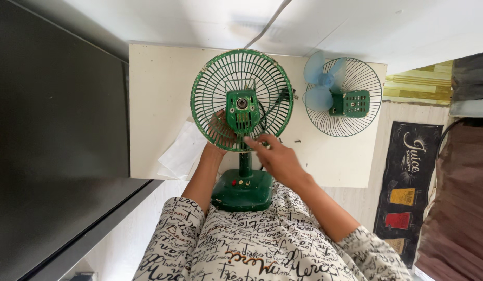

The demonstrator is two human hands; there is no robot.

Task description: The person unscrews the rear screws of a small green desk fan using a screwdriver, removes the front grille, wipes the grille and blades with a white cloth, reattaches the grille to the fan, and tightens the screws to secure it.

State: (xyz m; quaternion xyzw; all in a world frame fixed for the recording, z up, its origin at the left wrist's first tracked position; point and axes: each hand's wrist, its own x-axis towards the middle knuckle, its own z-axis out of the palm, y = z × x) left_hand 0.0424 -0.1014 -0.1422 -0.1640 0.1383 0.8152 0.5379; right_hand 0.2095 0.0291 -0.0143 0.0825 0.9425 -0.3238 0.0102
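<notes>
Head view: left hand (pixel 219 136) braces the green fan guard (pixel 207 96) from behind, steadying it while right hand (pixel 279 158), fingers loosely open and empty, touches its motor housing (pixel 242 109).

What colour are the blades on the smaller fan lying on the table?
Light blue blades, shown in the head view.

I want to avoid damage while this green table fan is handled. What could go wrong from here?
1. The dark green metal table fan stands at the white table edge with its base partly over it; it could tip toward the person.
2. The left hand reaches behind the green wire guard; fingers might be pinched.
3. The small dark screw lies loose near the right hand; it could roll away.
</notes>
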